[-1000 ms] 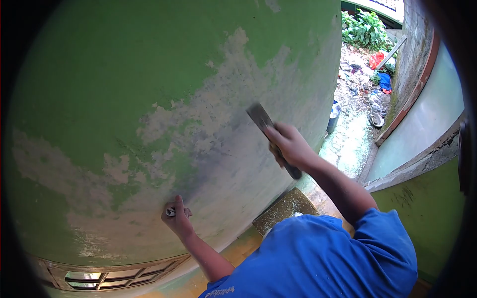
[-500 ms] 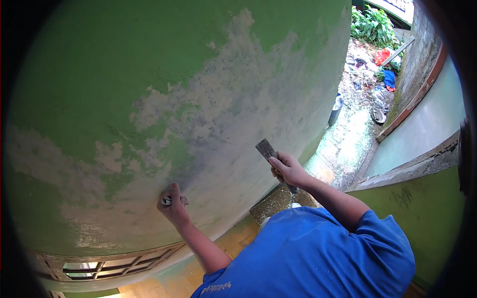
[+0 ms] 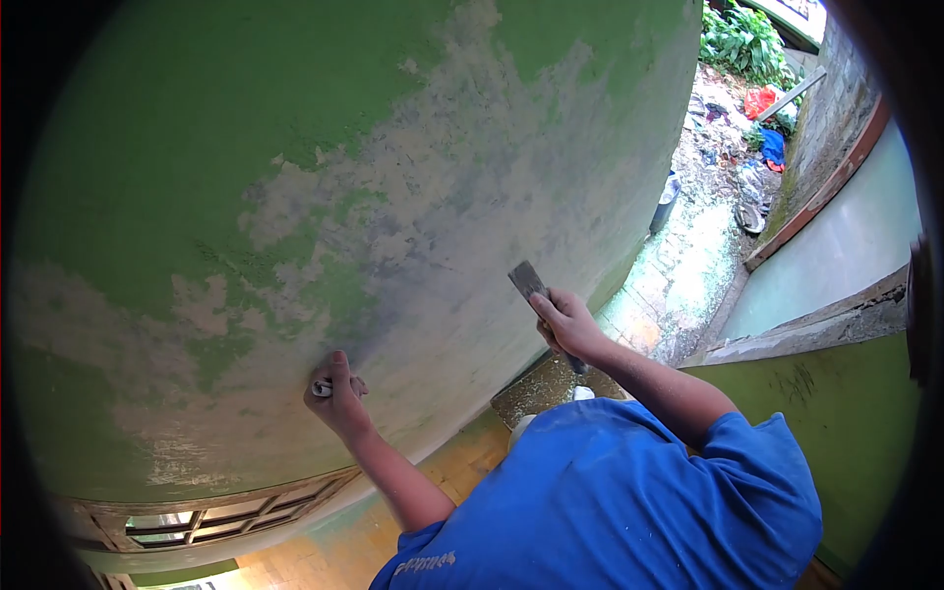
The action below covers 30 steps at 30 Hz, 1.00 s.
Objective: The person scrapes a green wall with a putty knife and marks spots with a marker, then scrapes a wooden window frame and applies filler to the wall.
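My right hand (image 3: 568, 323) is closed around a scraper (image 3: 526, 276), its flat grey blade pointing up and left, a little out from the wall. The dark end of its handle shows below my fingers. Lower on the left, my left hand (image 3: 337, 395) is closed with the thumb raised, close against the wall. A small whitish object (image 3: 322, 389) shows at the edge of that fist; I cannot tell what it is. Around both hands the green wall (image 3: 177, 128) has large pale patches (image 3: 433, 285) where the paint is gone.
A wooden frame with panes (image 3: 197, 521) lies at lower left. Below the scraper is a speckled board (image 3: 536, 398) with debris. At right, a bucket (image 3: 666, 202) stands by the wall's end, along a littered path (image 3: 678, 280). A green half-wall (image 3: 826, 423) borders my right side.
My left hand has shifted slightly left and up in the view, and the scraper has risen a little with my right hand. The camera view has also moved slightly.
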Motion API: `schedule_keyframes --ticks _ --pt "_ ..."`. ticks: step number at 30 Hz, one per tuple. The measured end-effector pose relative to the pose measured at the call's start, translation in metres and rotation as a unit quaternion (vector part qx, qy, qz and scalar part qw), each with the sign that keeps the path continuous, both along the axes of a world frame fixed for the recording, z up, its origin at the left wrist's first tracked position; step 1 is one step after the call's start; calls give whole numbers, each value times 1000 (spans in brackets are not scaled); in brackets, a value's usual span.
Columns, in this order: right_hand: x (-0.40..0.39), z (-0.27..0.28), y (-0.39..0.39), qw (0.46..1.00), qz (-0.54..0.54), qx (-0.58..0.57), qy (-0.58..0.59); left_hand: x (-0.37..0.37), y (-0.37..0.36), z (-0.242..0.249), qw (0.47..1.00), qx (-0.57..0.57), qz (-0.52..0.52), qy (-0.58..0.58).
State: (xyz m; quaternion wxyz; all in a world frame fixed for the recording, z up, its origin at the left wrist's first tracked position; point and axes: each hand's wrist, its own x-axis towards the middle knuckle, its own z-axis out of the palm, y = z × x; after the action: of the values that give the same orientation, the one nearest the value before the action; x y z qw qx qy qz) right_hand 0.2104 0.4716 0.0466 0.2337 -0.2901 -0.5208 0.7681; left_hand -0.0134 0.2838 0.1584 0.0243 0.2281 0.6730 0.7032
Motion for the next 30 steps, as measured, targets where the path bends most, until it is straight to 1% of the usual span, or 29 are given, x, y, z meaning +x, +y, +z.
schedule_keyframes --ticks 2,3,5,7,9,11,12,14,15,17,18,19,20,21,23,24,26,27,28,30 --pt "-21 25 15 997 -32 73 -10 -1 -1 -1 1000 6 -10 0" --pt "-28 37 19 997 -30 72 -12 -1 -2 -2 1000 4 -9 -1" --pt "-38 58 24 994 -37 70 81 -3 -3 -2 1000 -3 -14 4" --pt "-30 63 20 995 -38 68 62 -3 -3 -1 1000 -6 -17 4" --pt "-17 51 11 996 -42 66 41 -2 -5 -2 1000 -9 -23 2" --pt "-6 19 1 997 -25 68 -3 -4 -5 -2 1000 -12 -22 3" --pt "-3 10 -2 997 -26 69 -3 -3 -4 -2 1000 -11 -23 3" --pt "-1 -4 -5 999 -9 5 -48 -3 -4 -1 1000 -12 -24 5" --pt "-9 8 2 999 -9 5 -48 -3 -4 -1 1000 -13 -24 6" --pt "-32 44 19 994 -52 96 2 -3 -4 -2 1000 -14 -23 7" --pt "-35 49 18 994 -53 95 2 -3 -5 -2 1000 -15 -24 7" --pt "-37 54 18 996 -57 69 23 -5 -5 -3 1000 -14 -26 9" --pt "-37 55 18 996 -59 43 44 -5 -5 -3 999 -14 -28 10" --pt "-35 53 17 997 -58 43 42 -5 -5 -3 999 -14 -27 8" --pt "-25 46 11 997 -59 56 10 -4 -5 -3 1000 -15 -25 7" --pt "-20 34 5 997 -59 57 11 -4 -6 -3 1000 -14 -25 8" --pt "-14 -1 -9 999 -12 15 -30 -5 -6 -3 999 -21 -39 14" --pt "-13 -6 -11 998 1 5 -56 -6 -6 -2 999 -20 -39 15" --pt "-19 4 -6 998 2 5 -55 -5 -5 -2 999 -19 -35 16" --pt "-37 29 8 997 -31 59 -38 -3 -6 -2 999 -19 -31 13"
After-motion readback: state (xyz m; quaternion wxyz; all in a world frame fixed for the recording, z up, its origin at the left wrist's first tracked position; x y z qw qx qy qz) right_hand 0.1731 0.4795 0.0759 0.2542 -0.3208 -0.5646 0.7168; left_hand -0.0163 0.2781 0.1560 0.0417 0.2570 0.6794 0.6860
